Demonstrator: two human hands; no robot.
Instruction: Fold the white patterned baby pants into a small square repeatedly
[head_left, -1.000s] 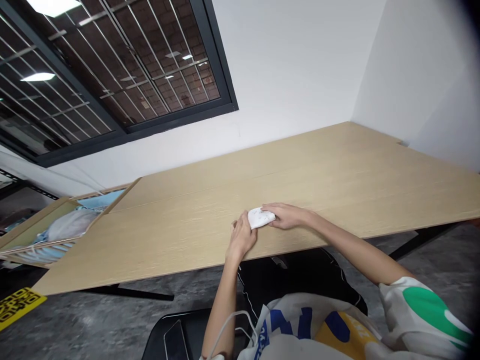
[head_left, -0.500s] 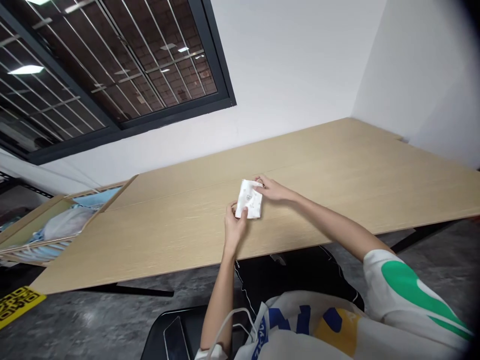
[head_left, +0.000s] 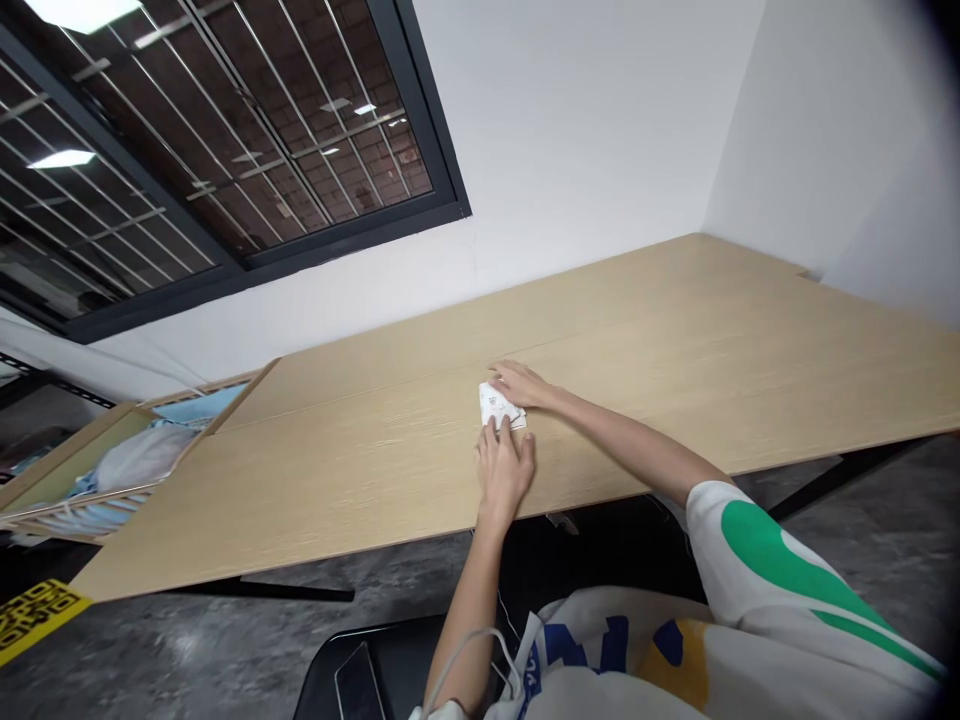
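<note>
A small white folded cloth with faint printed marks lies flat on the wooden table. One corner is turned over, so it now shows a slanted edge, with another layer peeking out at its right. My left hand rests at the near edge, fingers stretched out and fingertips on the fabric. Over the far right side lies my right hand, its fingers extended and covering part of the cloth. Neither hand grips it.
At the left stands a wooden crib-like frame holding pale blue and white bedding. A barred window is set in the wall behind the table. Below are a black chair with a phone-like dark slab, and a yellow patterned sign.
The cloth was a larger rectangle held up between both hands. It is now down on the table with a part folded over, and both hands have shifted from pinching to lying on it.
</note>
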